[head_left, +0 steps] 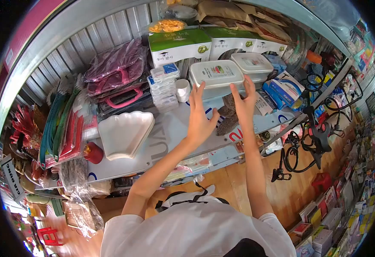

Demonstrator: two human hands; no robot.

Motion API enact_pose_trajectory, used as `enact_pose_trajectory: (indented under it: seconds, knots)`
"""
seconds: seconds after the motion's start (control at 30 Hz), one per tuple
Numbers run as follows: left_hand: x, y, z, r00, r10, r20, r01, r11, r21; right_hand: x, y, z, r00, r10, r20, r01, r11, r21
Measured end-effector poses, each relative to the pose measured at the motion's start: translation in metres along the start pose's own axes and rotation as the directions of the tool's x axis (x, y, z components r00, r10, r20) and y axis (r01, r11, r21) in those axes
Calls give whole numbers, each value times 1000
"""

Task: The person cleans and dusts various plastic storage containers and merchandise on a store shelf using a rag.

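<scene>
**Both hands up at the plastic box stack on the shop shelf**

Biggest thing in view is the white shelf board with blue and red lettering on it, running across under a corrugated metal wall. It's packed. On the left there's a bundle of dark red bags in clear plastic wrap leaning against the wall, with a stack of white scalloped trays lying flat in front of it. At the back are green-and-white cartons in a row, a bag of something orange sitting on top of the left one. You can't see what's in the cartons.

In the middle sits a stack of white lidded plastic containers, the top lid with a printed label. A second lidded container is right beside it, touching or nearly so. Can't tell if anything's inside either one, the plastic is opaque. Left of them is a small column of clear little boxes with blue labels and a white roll.

The left hand is raised with fingers spread straight and open, fingertips touching the front edge of the container stack, not wrapped around anything. The right hand is open too, fingers reaching up against the stack's right front corner. Between the wrists lies a dark brown scouring pad thing, and I can't tell if either hand actually has hold of it.

Off to the right hang black flexible clamp holders.
</scene>
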State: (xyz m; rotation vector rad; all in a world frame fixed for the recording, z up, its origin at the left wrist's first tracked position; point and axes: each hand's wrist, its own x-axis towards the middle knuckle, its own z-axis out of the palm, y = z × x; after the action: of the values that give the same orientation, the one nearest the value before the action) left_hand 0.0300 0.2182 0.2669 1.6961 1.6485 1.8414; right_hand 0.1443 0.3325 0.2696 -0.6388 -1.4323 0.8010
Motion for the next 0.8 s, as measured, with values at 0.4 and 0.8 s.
enact_pose_trajectory:
  seconds: [0.4,0.8]
  knots:
    - [11,-7,6,999,36,-12,-35,998,59,4,13,14,981,-152,-117,111,947,-300]
    - [3,-8,-8,992,122,46,-126,984,125,-41,-18,-8,989,-146,29,149,957,-250]
